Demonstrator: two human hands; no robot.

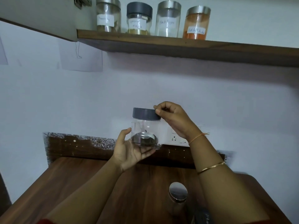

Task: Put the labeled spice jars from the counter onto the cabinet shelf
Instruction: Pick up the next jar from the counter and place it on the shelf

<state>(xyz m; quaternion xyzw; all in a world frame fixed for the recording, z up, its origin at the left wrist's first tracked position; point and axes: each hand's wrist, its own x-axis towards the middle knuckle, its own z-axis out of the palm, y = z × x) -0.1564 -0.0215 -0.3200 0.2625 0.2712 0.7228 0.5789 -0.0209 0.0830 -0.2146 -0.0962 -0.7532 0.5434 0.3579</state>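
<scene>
Four labelled jars [139,18] on cabinet shelf [161,41], dark-lidded jar [145,128] cradled from below in left hand [131,151], fingers [147,153] curled round base, right hand [174,120] pinching lid [144,113], steel-lidded jar [178,194] on surface [80,183].

It is dim here, and all I see looks a little blue. Light comes from up high, so the wall [210,70] under the shelf [145,38] has a dark shadow. The shiny lid [178,190] low down has a bright spot. The labels [167,22] up top look fuzzy. The shelf looks bent near the edge. My arms look blurry at the bottom.
</scene>
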